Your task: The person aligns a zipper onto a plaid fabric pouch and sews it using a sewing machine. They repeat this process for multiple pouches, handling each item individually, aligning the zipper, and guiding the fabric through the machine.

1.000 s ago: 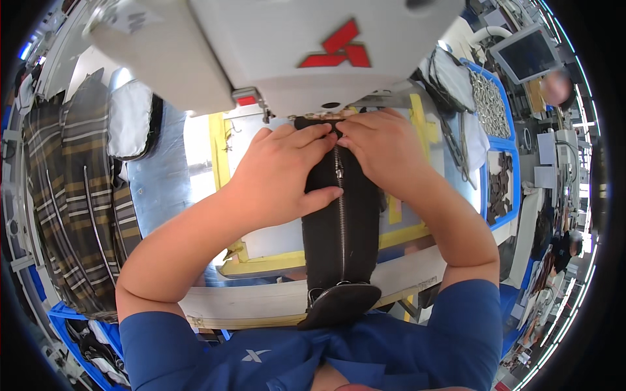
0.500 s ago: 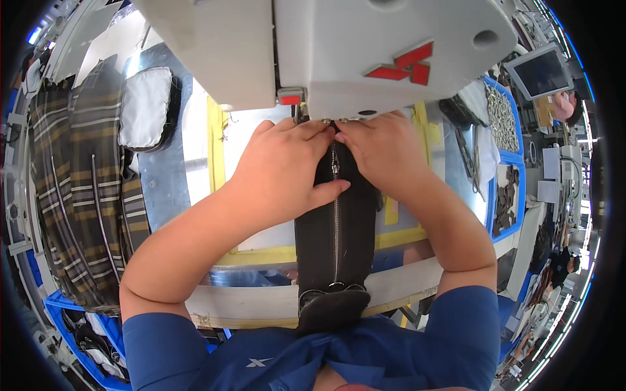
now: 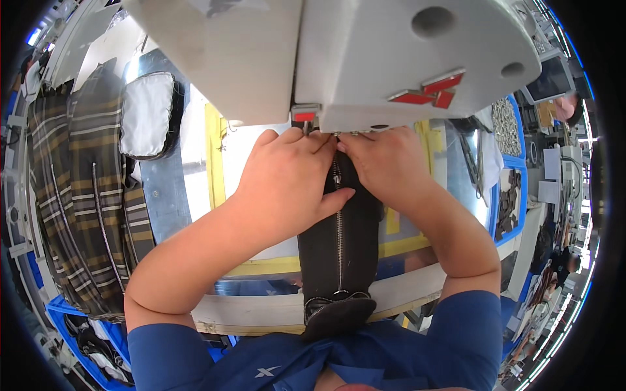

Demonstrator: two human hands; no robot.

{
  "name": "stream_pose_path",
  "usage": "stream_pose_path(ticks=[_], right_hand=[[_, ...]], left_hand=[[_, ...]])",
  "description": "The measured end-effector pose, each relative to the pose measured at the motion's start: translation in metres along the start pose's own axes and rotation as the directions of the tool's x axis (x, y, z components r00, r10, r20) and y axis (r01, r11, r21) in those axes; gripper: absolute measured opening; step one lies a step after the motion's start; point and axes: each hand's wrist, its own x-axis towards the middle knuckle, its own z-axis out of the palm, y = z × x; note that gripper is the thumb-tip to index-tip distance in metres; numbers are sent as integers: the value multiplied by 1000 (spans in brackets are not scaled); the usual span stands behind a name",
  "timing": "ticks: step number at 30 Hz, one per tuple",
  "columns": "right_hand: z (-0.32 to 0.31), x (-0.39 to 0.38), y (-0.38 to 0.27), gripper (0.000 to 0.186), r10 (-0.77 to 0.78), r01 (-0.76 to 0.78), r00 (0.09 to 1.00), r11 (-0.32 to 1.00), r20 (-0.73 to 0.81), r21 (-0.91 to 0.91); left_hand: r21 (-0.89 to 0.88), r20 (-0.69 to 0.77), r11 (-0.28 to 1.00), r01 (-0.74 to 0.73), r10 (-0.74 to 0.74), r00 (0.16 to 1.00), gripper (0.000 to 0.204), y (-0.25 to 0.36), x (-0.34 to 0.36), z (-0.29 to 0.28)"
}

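Observation:
A long black fabric piece with a metal zipper down its middle runs from under the sewing machine head toward my chest. The zipper's slider sits between my hands. My left hand presses on the piece's left side, fingers bent and bunched at the zipper near the machine, thumb stretched across the fabric. From the right, my right hand grips the same piece, its thumb beside the zipper. The machine's head hides the needle area, and some fingertips cannot be made out. The piece's rounded near end overhangs the table edge.
Plaid fabric pieces with zippers are piled at left, beside a white-lined padded piece. Blue bins at right hold metal parts and dark pieces. Another blue bin stands low at left. Yellow tape borders the work surface.
The machine head appears lower and farther right in the picture, and my hands and the fabric have shifted slightly the same way. Both hands keep their hold on the black piece.

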Motion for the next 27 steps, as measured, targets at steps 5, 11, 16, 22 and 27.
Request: stream_pose_path(ticks=[5,11,16,22,27], right_hand=[[-5,-2,-1,25,19,-19,999,1000,28,2],[-10,-14,-4,39,14,-14,1000,1000,14,27],[-13,-17,-3,56,-17,16,1000,999,19,44],[-19,-20,-6,70,-15,9,995,998,99,59],[-18,-24,-10,77,-11,6,991,999,132,36]], left_hand=[[42,-21,999,-29,30,999,72,1,-3,8],[69,-121,994,-87,95,988,75,3,-6,21],[109,-133,989,-104,118,984,77,6,-8,28],[146,-28,985,-90,95,995,99,9,-13,24],[175,67,981,-86,76,995,127,15,-18,24]])
